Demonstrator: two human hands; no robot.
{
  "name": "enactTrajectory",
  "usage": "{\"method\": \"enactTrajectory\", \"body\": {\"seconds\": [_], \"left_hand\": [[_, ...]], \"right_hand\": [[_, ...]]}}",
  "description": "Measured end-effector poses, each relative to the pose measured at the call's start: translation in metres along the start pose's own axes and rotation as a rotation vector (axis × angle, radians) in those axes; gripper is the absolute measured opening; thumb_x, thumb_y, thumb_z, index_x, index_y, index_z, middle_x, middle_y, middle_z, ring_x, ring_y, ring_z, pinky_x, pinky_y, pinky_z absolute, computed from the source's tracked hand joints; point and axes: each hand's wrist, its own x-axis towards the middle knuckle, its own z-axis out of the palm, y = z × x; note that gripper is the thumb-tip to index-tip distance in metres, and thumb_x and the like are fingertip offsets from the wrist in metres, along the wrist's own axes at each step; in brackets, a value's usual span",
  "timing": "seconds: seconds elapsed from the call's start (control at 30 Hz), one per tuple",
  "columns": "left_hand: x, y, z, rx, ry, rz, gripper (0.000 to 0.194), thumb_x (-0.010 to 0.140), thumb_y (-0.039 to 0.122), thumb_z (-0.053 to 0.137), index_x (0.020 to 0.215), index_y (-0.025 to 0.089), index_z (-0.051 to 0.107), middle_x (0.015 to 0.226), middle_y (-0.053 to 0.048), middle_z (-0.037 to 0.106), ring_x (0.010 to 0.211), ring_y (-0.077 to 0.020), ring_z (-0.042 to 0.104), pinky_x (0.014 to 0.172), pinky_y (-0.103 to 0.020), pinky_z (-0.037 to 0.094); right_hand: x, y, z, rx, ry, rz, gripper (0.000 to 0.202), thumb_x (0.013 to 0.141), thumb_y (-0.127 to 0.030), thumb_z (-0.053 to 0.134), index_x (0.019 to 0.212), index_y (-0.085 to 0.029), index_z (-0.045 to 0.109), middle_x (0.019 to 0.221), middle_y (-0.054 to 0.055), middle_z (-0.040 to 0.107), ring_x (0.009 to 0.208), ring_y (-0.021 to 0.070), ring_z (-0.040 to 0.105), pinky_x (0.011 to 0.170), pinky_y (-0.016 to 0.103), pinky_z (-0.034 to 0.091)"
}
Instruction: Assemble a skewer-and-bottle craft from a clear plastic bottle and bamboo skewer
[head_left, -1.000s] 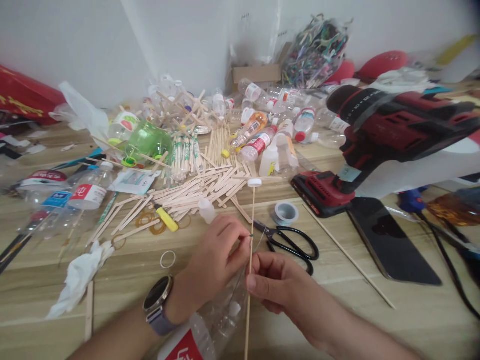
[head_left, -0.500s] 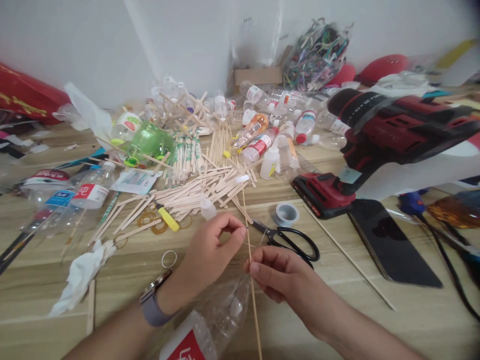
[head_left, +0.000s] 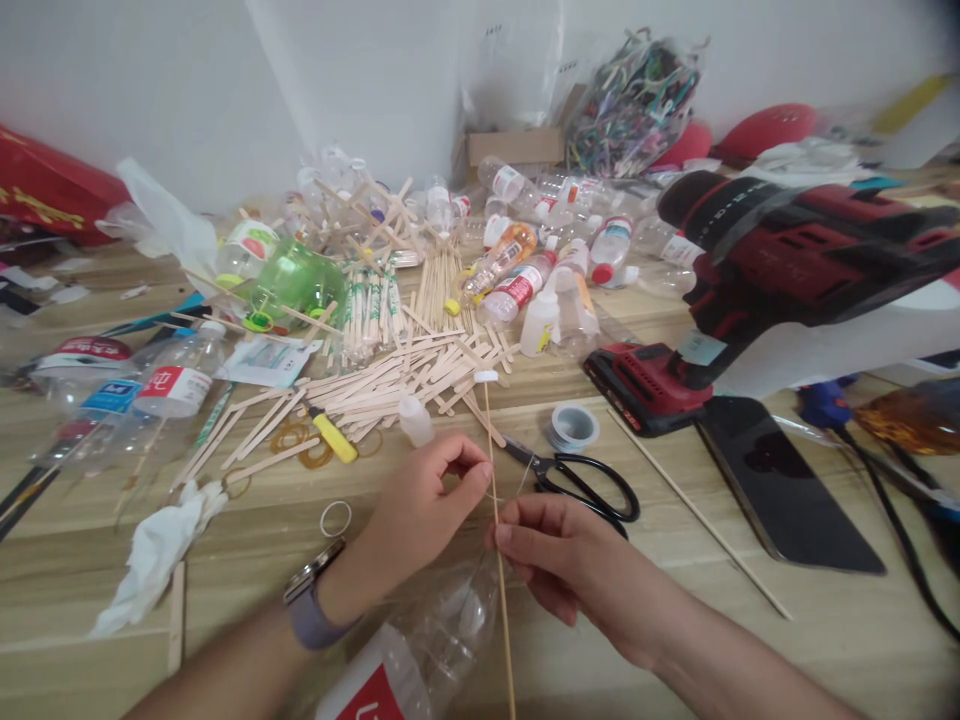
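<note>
My left hand (head_left: 439, 515) is closed in a pinch, its thumb and index fingertips against a thin bamboo skewer (head_left: 489, 430). My right hand (head_left: 566, 550) grips the same skewer lower down, between thumb and fingers. A white bottle cap (head_left: 486, 376) sits on the skewer's far end. A fine strand, thread or wire, loops between my hands; which fingers hold it is hard to see. Below them lies a clear plastic bottle (head_left: 442, 640) with a red and white label, partly hidden by my left forearm. Black-handled scissors (head_left: 592, 485) rest just beyond my right hand.
A red and black power drill (head_left: 697, 300) stands at the right, beside a dark phone (head_left: 787, 490). Wooden sticks (head_left: 390, 385) are heaped ahead, with plastic bottles (head_left: 517, 290) behind. A yellow-handled tool (head_left: 335, 437) and crumpled tissue (head_left: 161, 555) lie left.
The skewer's capped end has come slightly lower and nearer. Both hands keep almost the same position and grip; the view has shifted a little.
</note>
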Motion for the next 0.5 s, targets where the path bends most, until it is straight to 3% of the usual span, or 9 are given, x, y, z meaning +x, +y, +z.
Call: {"method": "enactTrajectory", "body": {"seconds": [0.17, 0.5], "left_hand": [[-0.0038, 0.0009, -0.0003, -0.010, 0.033, 0.059, 0.011, 0.088, 0.024, 0.051, 0.080, 0.020, 0.058, 0.077, 0.002, 0.062, 0.073, -0.0133, 0.058, 0.066, -0.024, 0.045], [-0.0032, -0.0041, 0.0039, 0.030, 0.000, 0.019, 0.013, 0.088, 0.022, 0.050, 0.077, 0.019, 0.058, 0.075, 0.001, 0.063, 0.072, -0.0136, 0.058, 0.066, -0.025, 0.045]], "right_hand": [[0.0004, -0.0015, 0.0002, -0.011, 0.005, -0.077, 0.034, 0.068, -0.042, 0.077, 0.063, -0.016, 0.056, 0.048, -0.009, 0.044, 0.036, 0.0017, 0.031, 0.035, 0.019, 0.017], [0.0034, -0.0031, -0.0049, -0.115, 0.022, 0.017, 0.035, 0.066, -0.047, 0.074, 0.063, -0.016, 0.057, 0.048, -0.010, 0.043, 0.032, 0.0011, 0.029, 0.033, 0.020, 0.014]]}}
